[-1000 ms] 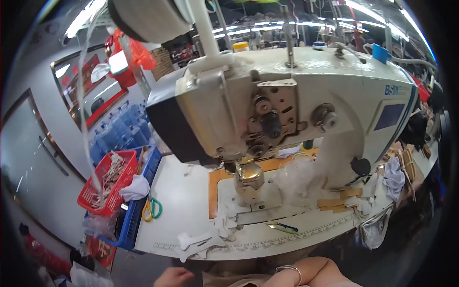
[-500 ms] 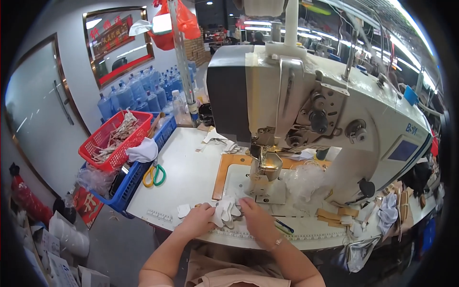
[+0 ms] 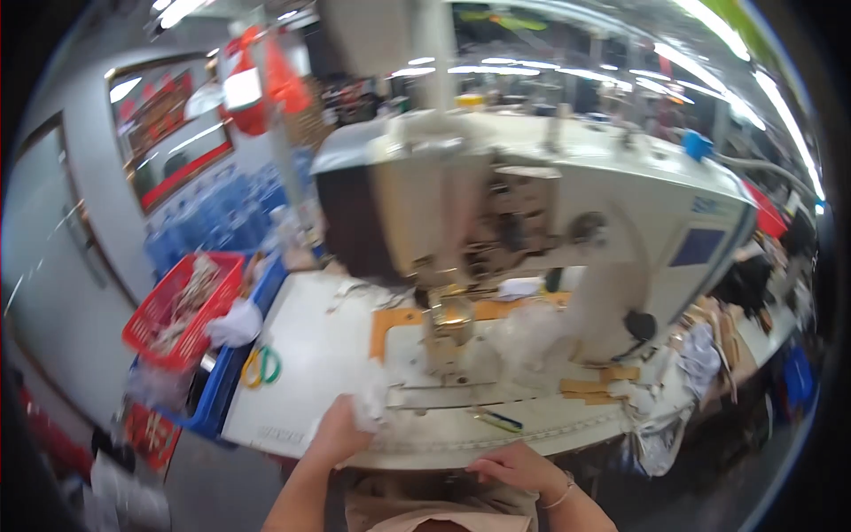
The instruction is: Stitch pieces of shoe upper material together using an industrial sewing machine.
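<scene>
My left hand (image 3: pixel 342 432) is at the front of the white sewing table (image 3: pixel 306 332), its fingers closed on a small stack of white fabric pieces (image 3: pixel 370 407). Motion blur softens the pieces' outlines. Off the table's front edge, close to my lap, my right hand (image 3: pixel 516 467) has its fingers curled in, and nothing shows in them. Behind both hands stands a large white sewing machine (image 3: pixel 576 204), its needle and presser foot area (image 3: pixel 448 324) above a metal plate. Between the plate and my right hand lies a dark and yellow pen-like tool (image 3: pixel 496 419).
On the left, a red basket (image 3: pixel 140 335) of pale strips rests on a blue crate (image 3: pixel 215 390). Scissors (image 3: pixel 262 366) with yellow and green handles lie beside it. Tan strips (image 3: pixel 596 387), a clear plastic clump (image 3: pixel 530 335) and hanging fabric (image 3: pixel 663 439) are to the right.
My right hand has let go of the white pieces and moved right and down, off the table edge. My left hand still holds them. The view has shifted and blurred.
</scene>
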The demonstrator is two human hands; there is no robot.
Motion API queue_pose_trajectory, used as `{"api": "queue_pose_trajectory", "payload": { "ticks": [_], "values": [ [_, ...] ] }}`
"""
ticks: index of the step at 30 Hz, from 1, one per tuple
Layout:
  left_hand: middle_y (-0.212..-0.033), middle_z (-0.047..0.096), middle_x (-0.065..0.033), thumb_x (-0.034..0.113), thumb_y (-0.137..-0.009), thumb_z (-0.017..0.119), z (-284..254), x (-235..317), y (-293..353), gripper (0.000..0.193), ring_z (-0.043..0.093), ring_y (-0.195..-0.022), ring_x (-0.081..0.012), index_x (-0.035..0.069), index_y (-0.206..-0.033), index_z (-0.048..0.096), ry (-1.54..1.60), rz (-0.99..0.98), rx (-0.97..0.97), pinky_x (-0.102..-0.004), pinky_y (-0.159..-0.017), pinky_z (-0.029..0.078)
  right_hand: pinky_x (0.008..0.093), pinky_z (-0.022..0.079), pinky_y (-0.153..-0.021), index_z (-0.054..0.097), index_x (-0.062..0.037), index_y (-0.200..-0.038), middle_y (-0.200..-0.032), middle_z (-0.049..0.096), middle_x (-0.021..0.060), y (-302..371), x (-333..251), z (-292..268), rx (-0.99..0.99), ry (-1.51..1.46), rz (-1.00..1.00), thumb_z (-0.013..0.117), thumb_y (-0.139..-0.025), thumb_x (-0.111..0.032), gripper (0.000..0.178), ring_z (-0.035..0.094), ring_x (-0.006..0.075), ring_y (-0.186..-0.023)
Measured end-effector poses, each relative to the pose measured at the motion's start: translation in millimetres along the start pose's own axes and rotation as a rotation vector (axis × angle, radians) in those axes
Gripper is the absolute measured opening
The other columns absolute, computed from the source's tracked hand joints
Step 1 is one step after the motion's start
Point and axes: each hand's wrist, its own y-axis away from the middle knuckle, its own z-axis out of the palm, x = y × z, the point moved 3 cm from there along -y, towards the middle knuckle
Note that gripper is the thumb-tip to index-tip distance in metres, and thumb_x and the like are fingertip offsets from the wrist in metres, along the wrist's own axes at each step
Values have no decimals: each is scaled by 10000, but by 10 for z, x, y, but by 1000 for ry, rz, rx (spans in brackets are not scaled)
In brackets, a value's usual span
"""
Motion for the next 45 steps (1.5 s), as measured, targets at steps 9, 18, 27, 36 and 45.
{"api": "queue_pose_trajectory", "payload": {
  "ticks": [9, 18, 27, 36, 45],
  "values": [
    [-898, 620, -104, 222, -749, 685, 30, 745, 75, 414, 608, -815, -209, 15, -1084, 554, -372, 754, 378, -355, -740, 479, 438, 251, -1072, 373, -87, -1373, -1458, 231, 148, -354, -1080, -60, 339, 26, -918, 679, -736, -536, 837, 236, 298, -1345],
    [-851, 575, -84, 199, -791, 645, 469, 1282, -276, 315, 567, -781, -197, 33, -1031, 526, 60, 889, 190, -348, -733, 462, 561, 246, -1041, 437, -144, -1337, -1425, 219, 269, 90, -1400, -66, 401, 287, -1242, 777, -618, -564, 900, 212, 477, -1313],
    [-804, 529, -64, 176, -833, 604, 921, 1413, -204, 219, 525, -747, -185, 50, -977, 498, 458, 738, 33, -341, -726, 444, 376, 475, -718, 586, -43, -1035, -1036, 501, 180, 386, -1121, 31, 191, 116, -1061, 737, -747, -420, 498, 536, 328, -894],
    [-757, 484, -45, 153, -874, 564, 1176, 1140, -73, 136, 483, -714, -172, 67, -924, 470, 837, 467, -69, -334, -719, 426, 384, 446, -594, 597, -69, -688, -745, 523, 116, 346, -838, 101, 396, 159, -889, 699, -692, -214, 177, 538, 296, -717],
    [-710, 439, -25, 129, -916, 523, 914, 309, 477, 103, 441, -680, -160, 85, -871, 442, 1103, 13, -92, -327, -712, 409, 394, 326, -1014, 466, -81, -1294, -1343, 365, 186, 431, -69, -120, 654, 13, -681, 696, -790, -321, 604, 383, 323, -1233]
  ]
}}
